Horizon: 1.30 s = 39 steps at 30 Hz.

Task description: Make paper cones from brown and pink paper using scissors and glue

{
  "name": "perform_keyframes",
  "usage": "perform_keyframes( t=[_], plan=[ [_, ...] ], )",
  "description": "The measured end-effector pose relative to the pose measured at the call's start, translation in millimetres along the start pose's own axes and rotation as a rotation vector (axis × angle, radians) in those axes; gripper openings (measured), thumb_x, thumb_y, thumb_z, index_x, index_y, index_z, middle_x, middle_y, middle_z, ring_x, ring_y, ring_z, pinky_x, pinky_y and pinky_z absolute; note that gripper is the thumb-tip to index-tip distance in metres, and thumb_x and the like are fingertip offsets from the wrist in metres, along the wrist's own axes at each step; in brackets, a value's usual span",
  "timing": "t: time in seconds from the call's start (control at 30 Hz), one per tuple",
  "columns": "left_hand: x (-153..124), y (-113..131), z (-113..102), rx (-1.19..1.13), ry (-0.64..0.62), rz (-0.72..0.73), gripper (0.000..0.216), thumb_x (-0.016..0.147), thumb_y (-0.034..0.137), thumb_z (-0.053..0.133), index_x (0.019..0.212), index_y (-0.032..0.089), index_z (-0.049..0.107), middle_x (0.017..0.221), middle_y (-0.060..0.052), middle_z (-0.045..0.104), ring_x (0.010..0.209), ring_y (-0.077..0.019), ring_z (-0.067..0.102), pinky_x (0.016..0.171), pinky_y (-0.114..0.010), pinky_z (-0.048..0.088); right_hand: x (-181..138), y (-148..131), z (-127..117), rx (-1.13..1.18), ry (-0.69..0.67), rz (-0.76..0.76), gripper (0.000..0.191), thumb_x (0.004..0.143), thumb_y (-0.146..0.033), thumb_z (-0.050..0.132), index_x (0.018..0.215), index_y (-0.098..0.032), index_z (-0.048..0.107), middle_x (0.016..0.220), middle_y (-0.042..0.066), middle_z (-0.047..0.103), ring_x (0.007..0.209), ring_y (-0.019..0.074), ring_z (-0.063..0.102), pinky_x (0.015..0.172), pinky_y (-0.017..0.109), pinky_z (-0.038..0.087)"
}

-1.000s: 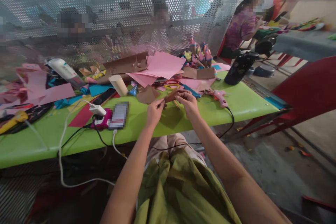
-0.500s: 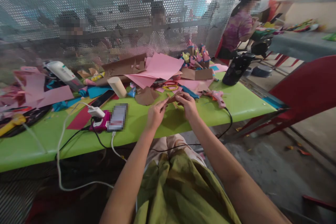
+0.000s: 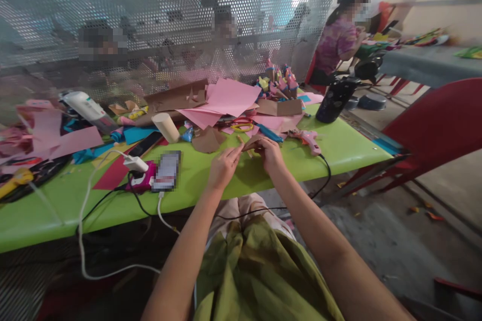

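Between my two hands is a small piece of brown paper (image 3: 251, 143), held just above the green table near its front edge. My left hand (image 3: 225, 164) pinches its left end with closed fingers. On the other side, my right hand (image 3: 270, 152) has its fingers closed round the right end, hiding part of the piece. A thin yellowish stick (image 3: 240, 139) lies just behind the paper. Farther right rests a pink glue gun (image 3: 311, 141) with a black cord. Another brown paper cutout (image 3: 208, 140) lies left of my hands.
The green table (image 3: 203, 173) carries pink paper sheets (image 3: 235, 98), a cardboard tube (image 3: 165, 128), a phone (image 3: 166, 170) and a magenta power adapter (image 3: 145, 178) with cables. A black tumbler (image 3: 336, 100) stands right. A red chair (image 3: 444, 130) and a seated person (image 3: 337, 45) are beyond.
The view has shifted slightly. Both hands stay at the brown paper, and its left end now sits a little more to the right of my left fingertips.
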<state>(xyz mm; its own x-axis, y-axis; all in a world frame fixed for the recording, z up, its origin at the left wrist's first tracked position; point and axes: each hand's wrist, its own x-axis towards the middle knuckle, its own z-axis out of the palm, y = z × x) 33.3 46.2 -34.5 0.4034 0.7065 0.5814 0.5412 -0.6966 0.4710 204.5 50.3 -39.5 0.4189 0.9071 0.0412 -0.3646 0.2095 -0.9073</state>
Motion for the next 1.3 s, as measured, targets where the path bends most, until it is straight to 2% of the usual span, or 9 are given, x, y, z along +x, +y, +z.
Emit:
perform_keyframes(
  t=[0.37,0.6,0.7,0.83,1.0,1.07,1.17,1.3],
  plan=[
    [-2,-3,-3,0.075,0.014,0.05,0.041,0.098,0.018,0.047,0.132,0.028,0.066,0.099,-0.009,0.072,0.092,-0.02,0.067,0.092,-0.032,0.051,2,2,-1,0.061,-0.031,0.076,0.024,0.056,-0.04,0.076,0.059,-0.021,0.061,0.056,-0.003,0.061,0.05,0.0115,0.052,0.05,0.026,0.044],
    [-4,-9,-1,0.248,0.082,0.146,0.042,0.099,0.014,0.045,0.134,0.025,0.064,0.097,-0.008,0.072,0.087,-0.017,0.068,0.086,-0.028,0.054,-3,-7,1,0.071,-0.086,0.085,0.048,0.066,-0.067,0.072,0.063,-0.02,0.062,0.057,0.001,0.065,0.053,0.0146,0.058,0.052,0.027,0.048],
    [-4,-8,-1,0.229,0.1,0.147,0.041,0.098,0.014,0.045,0.133,0.025,0.065,0.098,-0.008,0.074,0.087,-0.0171,0.069,0.085,-0.028,0.055,-5,-11,-1,-0.004,-0.115,0.063,0.042,0.059,-0.058,0.082,0.062,-0.02,0.062,0.059,-0.001,0.064,0.055,0.0124,0.057,0.054,0.025,0.046],
    [0,-4,-6,0.019,0.148,0.042,0.032,0.098,0.021,0.05,0.123,0.023,0.072,0.102,-0.009,0.077,0.087,-0.0181,0.072,0.083,-0.03,0.057,-5,-12,-3,-0.036,-0.132,0.043,0.037,0.052,-0.046,0.086,0.062,-0.02,0.062,0.059,-0.004,0.061,0.056,0.01,0.052,0.055,0.024,0.041],
    [3,-3,-10,-0.419,0.121,-0.269,0.026,0.094,0.029,0.058,0.112,0.021,0.074,0.088,-0.004,0.079,0.069,-0.0149,0.073,0.067,-0.025,0.057,-4,-13,-2,-0.065,-0.155,0.022,0.033,0.052,-0.043,0.085,0.064,-0.02,0.063,0.06,-0.004,0.059,0.057,0.0097,0.047,0.057,0.025,0.037],
    [5,-5,-10,-0.565,0.108,-0.353,0.025,0.091,0.032,0.061,0.107,0.019,0.075,0.084,-0.004,0.078,0.067,-0.015,0.073,0.065,-0.025,0.058,-4,-14,-2,-0.072,-0.154,0.01,0.033,0.053,-0.043,0.084,0.064,-0.021,0.063,0.06,-0.004,0.058,0.057,0.0096,0.046,0.057,0.025,0.037],
    [6,-8,-10,-0.733,0.108,-0.426,0.027,0.087,0.037,0.065,0.102,0.016,0.074,0.084,-0.005,0.078,0.067,-0.0155,0.073,0.068,-0.029,0.06,-5,-14,-3,-0.081,-0.145,-0.008,0.033,0.057,-0.045,0.082,0.065,-0.021,0.061,0.06,-0.005,0.055,0.056,0.0093,0.044,0.056,0.025,0.036],
    [7,-9,-12,-0.814,0.139,-0.456,0.029,0.083,0.041,0.07,0.099,0.016,0.073,0.082,-0.006,0.077,0.067,-0.0149,0.072,0.072,-0.032,0.062,-4,-13,-4,-0.096,-0.135,-0.016,0.037,0.058,-0.05,0.082,0.063,-0.021,0.06,0.057,-0.005,0.051,0.053,0.0092,0.042,0.053,0.025,0.033]
  ],
)
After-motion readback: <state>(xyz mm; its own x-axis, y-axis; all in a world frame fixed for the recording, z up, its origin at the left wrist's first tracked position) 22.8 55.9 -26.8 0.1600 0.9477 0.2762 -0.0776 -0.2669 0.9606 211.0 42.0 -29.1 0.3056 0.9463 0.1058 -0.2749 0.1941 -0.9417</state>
